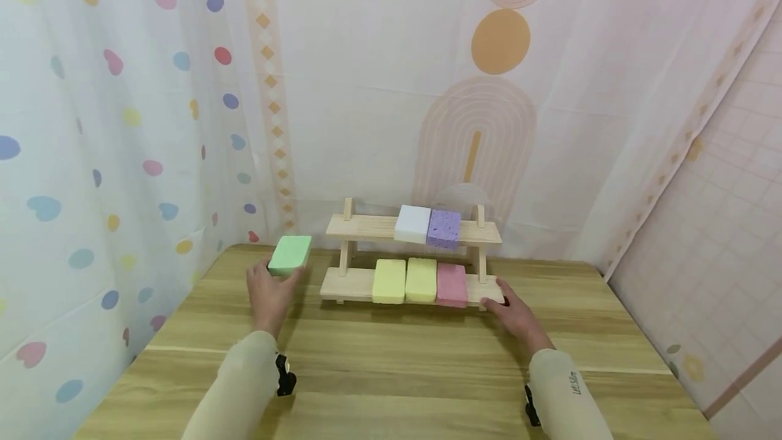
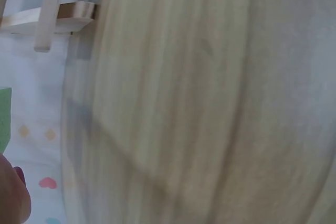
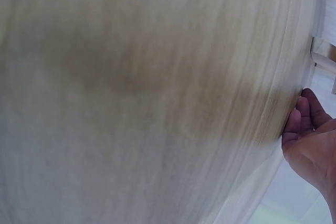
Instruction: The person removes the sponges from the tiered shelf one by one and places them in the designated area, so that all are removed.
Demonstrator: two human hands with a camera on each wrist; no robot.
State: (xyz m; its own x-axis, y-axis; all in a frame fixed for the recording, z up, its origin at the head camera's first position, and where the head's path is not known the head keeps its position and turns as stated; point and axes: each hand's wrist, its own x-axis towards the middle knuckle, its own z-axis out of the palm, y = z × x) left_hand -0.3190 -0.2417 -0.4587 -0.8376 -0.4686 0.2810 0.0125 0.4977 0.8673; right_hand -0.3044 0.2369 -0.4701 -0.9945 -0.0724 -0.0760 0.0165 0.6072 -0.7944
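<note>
My left hand (image 1: 273, 295) holds a light green rectangular sponge (image 1: 290, 254) by its sides, left of a two-tier wooden display shelf (image 1: 360, 226). In the left wrist view only a sliver of the green sponge (image 2: 4, 118) and a fingertip (image 2: 13, 192) show. At the shelf's lower right end, my right hand (image 1: 518, 311) grips the corner, thumb at the front edge. Two yellow sponges (image 1: 389, 281) and a pink sponge (image 1: 451, 284) lie side by side on the lower tier. The upper tier bears a white sponge (image 1: 413, 223) and a speckled purple sponge (image 1: 444, 228).
The shelf stands on a wood-grain table (image 1: 391, 372) near its back edge. Behind hangs a patterned curtain (image 1: 360, 87), with a dotted curtain (image 1: 122, 155) along the left and a tile-patterned surface (image 1: 721, 223) at the right.
</note>
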